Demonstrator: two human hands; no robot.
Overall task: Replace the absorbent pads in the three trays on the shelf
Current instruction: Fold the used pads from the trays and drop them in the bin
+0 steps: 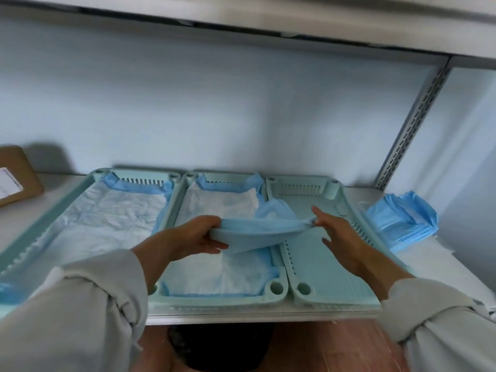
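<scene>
Three pale green trays stand side by side on the shelf. The left tray (92, 178) holds a white pad with blue edges (107, 218). In the middle tray (271, 296) lies a similar pad (222, 202), crumpled. The right tray (316, 264) has a bare floor. A folded blue pad (255, 232) is stretched over the gap between the middle and right trays. My left hand (196, 237) grips its left end. My right hand (335, 232) pinches its right end.
A stack of folded blue pads (402, 218) lies on the shelf right of the trays. A brown cardboard box (16, 175) sits at the far left. A slotted metal upright (410, 127) stands at the back right, with an upper shelf (268, 22) overhead. Below is a dark object (220, 347) on wood flooring.
</scene>
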